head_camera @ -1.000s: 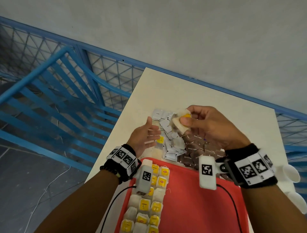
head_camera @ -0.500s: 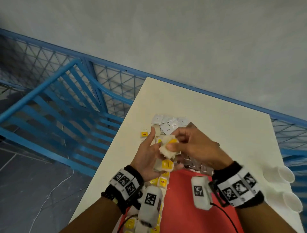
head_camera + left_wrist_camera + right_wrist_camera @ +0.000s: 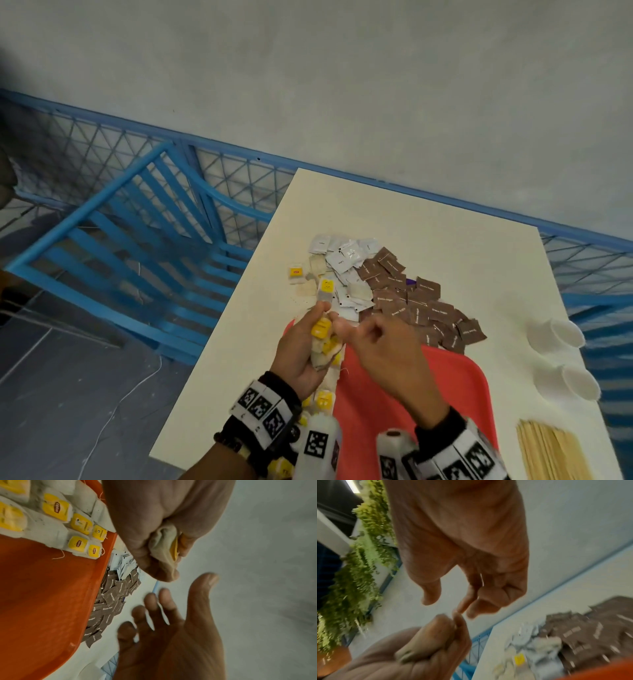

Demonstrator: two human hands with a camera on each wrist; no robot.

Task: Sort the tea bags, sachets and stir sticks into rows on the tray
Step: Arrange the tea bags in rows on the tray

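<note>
Fingers of the left hand (image 3: 297,351) clench a bunch of tea bags (image 3: 322,329), its long axis running 12 to 6 over the tray (image 3: 455,387) at its 11 o'clock corner, while the right hand (image 3: 383,353), loosely curled and seemingly empty, waits at their 3 o'clock, probably to pluck one.

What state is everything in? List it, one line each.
left hand: grips a bunch of tea bags
right hand: beside it, fingers loosely curled, nothing seen in them
tray: holds tea bag rows along its left side
brown sachets: loose pile on the table, unsorted
white sachets: loose pile, unsorted
stir sticks: together on the table, off the tray
</note>
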